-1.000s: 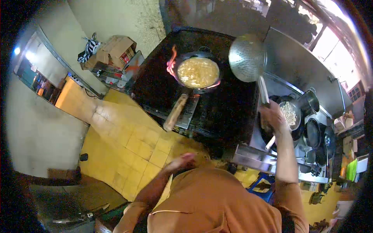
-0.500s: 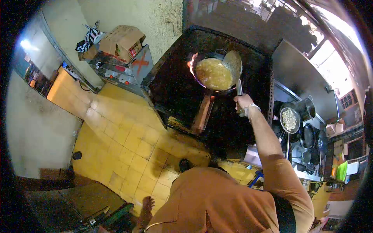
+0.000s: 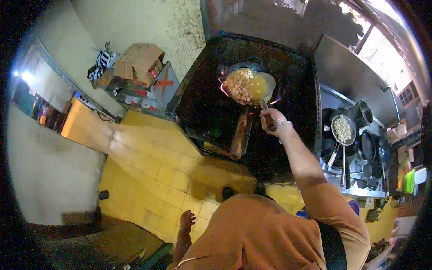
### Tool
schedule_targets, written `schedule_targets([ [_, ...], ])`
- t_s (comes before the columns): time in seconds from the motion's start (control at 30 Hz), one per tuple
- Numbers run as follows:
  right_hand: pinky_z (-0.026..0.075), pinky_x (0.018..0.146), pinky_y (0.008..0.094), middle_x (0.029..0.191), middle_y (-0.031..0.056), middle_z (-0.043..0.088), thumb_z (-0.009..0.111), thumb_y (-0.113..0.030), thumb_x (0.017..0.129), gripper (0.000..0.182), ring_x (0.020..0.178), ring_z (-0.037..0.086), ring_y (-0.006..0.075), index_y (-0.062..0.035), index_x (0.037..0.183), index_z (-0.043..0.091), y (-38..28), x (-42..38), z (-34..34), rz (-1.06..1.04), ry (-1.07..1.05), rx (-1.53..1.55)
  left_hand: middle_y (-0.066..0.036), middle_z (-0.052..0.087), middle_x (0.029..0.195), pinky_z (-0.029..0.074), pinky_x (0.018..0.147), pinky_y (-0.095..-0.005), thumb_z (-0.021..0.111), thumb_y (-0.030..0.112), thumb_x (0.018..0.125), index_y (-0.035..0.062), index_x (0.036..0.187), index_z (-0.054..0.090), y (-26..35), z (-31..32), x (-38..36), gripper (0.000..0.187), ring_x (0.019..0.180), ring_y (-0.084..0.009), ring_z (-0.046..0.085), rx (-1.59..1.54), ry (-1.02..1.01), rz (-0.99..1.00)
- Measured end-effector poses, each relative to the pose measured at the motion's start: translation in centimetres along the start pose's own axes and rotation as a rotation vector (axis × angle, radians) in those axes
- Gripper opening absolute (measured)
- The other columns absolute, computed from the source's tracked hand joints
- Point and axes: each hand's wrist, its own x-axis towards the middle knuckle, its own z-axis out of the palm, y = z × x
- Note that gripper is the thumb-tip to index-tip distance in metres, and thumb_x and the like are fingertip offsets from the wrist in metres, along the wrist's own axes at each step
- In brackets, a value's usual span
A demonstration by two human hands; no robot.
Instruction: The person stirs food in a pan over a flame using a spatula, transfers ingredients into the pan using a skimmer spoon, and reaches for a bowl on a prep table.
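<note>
My right hand (image 3: 272, 121) is closed around the handle of a wide skimmer (image 3: 270, 83). The skimmer's head dips into the right side of a wok (image 3: 255, 66) of bubbling yellow oil, partly hidden by it. Browned pieces of food (image 3: 241, 85) crowd the left part of the oil. Flames show at the wok's sides, and its long handle (image 3: 241, 135) points toward me. My left hand (image 3: 187, 219) hangs low at my side over the floor, fingers loosely bent and apart, with nothing in it.
Around the wok spreads a blackened stove top (image 3: 204, 85). To the right, a strainer (image 3: 343, 129) of pale pieces rests among pans on a metal counter. A cardboard box (image 3: 140, 63) sits on a shelf unit at the left, above yellow floor tiles (image 3: 148, 157).
The skimmer has gone from tilted up at the wok's right rim down into the oil. Browned pieces now show at the surface. My left hand has risen slightly.
</note>
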Motion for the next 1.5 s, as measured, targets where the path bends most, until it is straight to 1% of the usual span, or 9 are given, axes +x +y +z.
schedule_targets([
  [0.13,0.042,0.037,0.0276,0.054,0.0014,0.053,0.058,-0.019,0.081,0.015,0.040,0.050,0.0155,-0.0081,0.071,0.054,1.9,3.2,-1.1,-0.095,0.024,0.043,-0.012,0.061,0.109,0.049,0.062,-0.0391,0.058,0.031,0.091,0.0120,0.126,0.048,1.2,-0.9,0.0,0.041,0.085,-0.0259,0.061,-0.098,0.046,0.049],
  [0.23,0.047,0.045,0.0327,0.063,0.0011,0.057,0.063,-0.032,0.077,0.018,0.051,0.058,0.0180,-0.0146,0.077,0.056,2.2,5.6,-3.0,0.093,-0.351,0.168,-0.016,0.059,0.113,0.049,0.064,-0.0420,0.059,0.029,0.091,0.0122,0.124,0.050,-0.5,-2.8,0.2,0.038,0.084,-0.0285,0.061,-0.065,-0.034,-0.036],
  [0.33,0.047,0.044,0.0319,0.064,0.0017,0.057,0.062,-0.028,0.079,0.017,0.052,0.058,0.0180,-0.0128,0.078,0.055,3.3,4.5,-0.8,-0.100,-0.112,0.104,-0.015,0.060,0.110,0.051,0.074,-0.0433,0.059,0.031,0.092,0.0057,0.122,0.051,-1.0,-0.9,-3.0,0.039,0.093,-0.0283,0.059,0.035,0.047,-0.112],
  [0.37,0.046,0.045,0.0304,0.064,0.0020,0.057,0.061,-0.025,0.080,0.015,0.053,0.056,0.0177,-0.0111,0.079,0.055,2.4,0.9,1.3,-0.095,-0.128,0.220,-0.015,0.059,0.108,0.051,0.078,-0.0445,0.061,0.031,0.091,0.0028,0.119,0.052,-5.2,-3.1,1.9,0.040,0.096,-0.0278,0.059,-0.039,-0.217,0.024],
  [0.6,0.046,0.045,0.0300,0.060,0.0021,0.054,0.057,-0.021,0.084,0.015,0.047,0.050,0.0162,-0.0096,0.076,0.051,3.5,3.1,-1.6,0.049,-0.374,0.455,-0.013,0.059,0.104,0.050,0.079,-0.0448,0.061,0.028,0.090,0.0015,0.114,0.053,-6.7,-3.9,2.6,0.036,0.095,-0.0284,0.059,0.495,-0.230,0.249],
  [0.77,0.044,0.042,0.0268,0.058,0.0005,0.051,0.053,-0.019,0.085,0.011,0.045,0.049,0.0144,-0.0109,0.080,0.050,3.7,1.1,-2.0,-0.004,-0.466,0.466,-0.012,0.059,0.101,0.050,0.079,-0.0451,0.061,0.026,0.090,0.0006,0.110,0.054,-5.8,-4.2,2.6,0.034,0.095,-0.0288,0.059,1.333,-0.277,0.802],
  [0.87,0.043,0.041,0.0280,0.058,0.0003,0.050,0.051,-0.019,0.087,0.011,0.044,0.048,0.0142,-0.0111,0.080,0.051,4.4,1.1,-2.8,-0.091,-0.557,0.418,-0.007,0.059,0.096,0.051,0.080,-0.0417,0.061,0.023,0.086,0.0015,0.109,0.055,-5.7,-3.4,2.4,0.032,0.094,-0.0277,0.059,0.061,-0.081,0.016],
  [0.97,0.041,0.039,0.0280,0.058,-0.0002,0.049,0.050,-0.020,0.087,0.010,0.044,0.046,0.0134,-0.0114,0.081,0.051,5.1,-0.5,-3.5,-0.065,-0.521,0.489,-0.005,0.058,0.093,0.052,0.074,-0.0390,0.061,0.022,0.081,0.0027,0.108,0.056,-4.6,-3.2,3.7,0.033,0.089,-0.0261,0.059,0.221,-0.589,0.177],
  [1.5,0.043,0.047,0.0301,0.059,0.0028,0.050,0.055,-0.026,0.086,0.017,0.049,0.048,0.0159,-0.0120,0.078,0.051,9.5,3.3,-4.0,-0.081,-0.542,0.315,-0.007,0.047,0.068,0.042,0.056,-0.0356,0.048,0.021,0.095,0.0086,0.074,0.045,-3.6,-2.0,1.6,0.024,0.063,-0.0211,0.049,-0.172,-0.115,-0.203],
])
